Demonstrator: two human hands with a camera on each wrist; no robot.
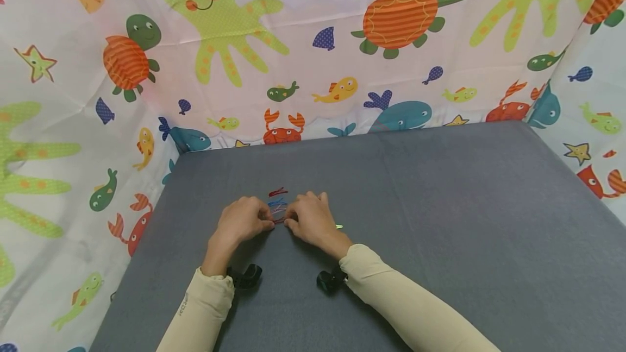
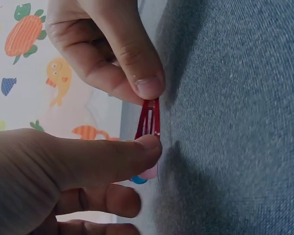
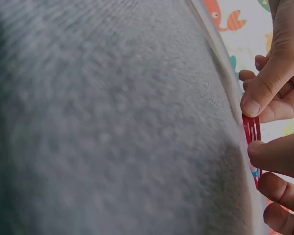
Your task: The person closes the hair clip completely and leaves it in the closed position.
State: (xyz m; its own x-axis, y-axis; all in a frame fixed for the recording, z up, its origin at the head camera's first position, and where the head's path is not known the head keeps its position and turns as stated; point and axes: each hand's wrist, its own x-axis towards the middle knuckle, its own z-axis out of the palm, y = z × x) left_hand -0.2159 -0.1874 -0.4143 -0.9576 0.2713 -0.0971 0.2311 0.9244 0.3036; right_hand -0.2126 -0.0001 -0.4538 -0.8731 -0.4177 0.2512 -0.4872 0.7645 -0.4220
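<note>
The left hand (image 1: pixel 243 221) and the right hand (image 1: pixel 309 219) meet near the middle of the grey surface (image 1: pixel 440 221), both pinching the same red hair clip (image 2: pixel 149 119) from its two ends. In the left wrist view a thumb tip presses on the near end of the clip while the other hand's thumb and finger grip the far end; the clip sits just above the cloth, close to touching it. In the right wrist view the clip (image 3: pixel 251 130) shows as a thin red loop held between the fingertips of both hands.

Just beyond the hands, a few more clips lie on the surface: a dark red clip (image 1: pixel 277 192) farthest away, then a blue clip (image 1: pixel 276 202) and a pale one nearer the fingers. A small green sliver (image 1: pixel 338 226) lies just beside the right hand. Cream sleeves (image 1: pixel 391 292) cover both forearms, each with a black wrist mount (image 1: pixel 246 277). A sheet printed with sea animals (image 1: pixel 313 53) hangs round the surface.
</note>
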